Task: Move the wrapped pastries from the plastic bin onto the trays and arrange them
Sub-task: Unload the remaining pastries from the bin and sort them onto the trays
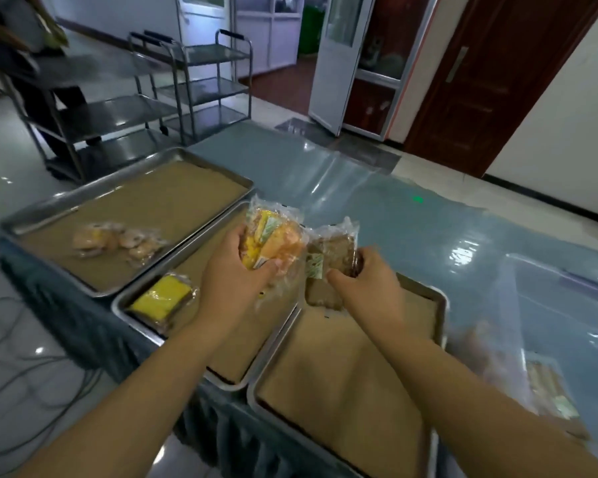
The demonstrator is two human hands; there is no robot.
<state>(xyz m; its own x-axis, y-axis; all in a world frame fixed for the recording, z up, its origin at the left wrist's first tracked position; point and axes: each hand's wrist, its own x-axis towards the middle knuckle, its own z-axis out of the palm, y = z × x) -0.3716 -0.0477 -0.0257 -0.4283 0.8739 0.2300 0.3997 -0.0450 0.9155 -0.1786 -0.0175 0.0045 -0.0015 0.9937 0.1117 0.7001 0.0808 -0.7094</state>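
Observation:
My left hand (233,270) grips a wrapped yellow-orange pastry (275,238) above the middle tray (125,303). My right hand (366,277) holds a wrapped brown pastry (332,251) over the far end of the right tray (441,298). A wrapped yellow cake (161,298) lies at the near left corner of the middle tray. On the left tray (94,189) sits a packet of pale round pastries (118,239). The clear plastic bin (567,326) stands at the right with wrapped pastries (549,388) inside, blurred.
All three metal trays are lined with brown paper and rest on a table with a blue-grey plastic cover (377,188). Steel trolleys (201,88) stand beyond the table at left, with a person (21,46) beside them. Cables (25,360) lie on the floor at left.

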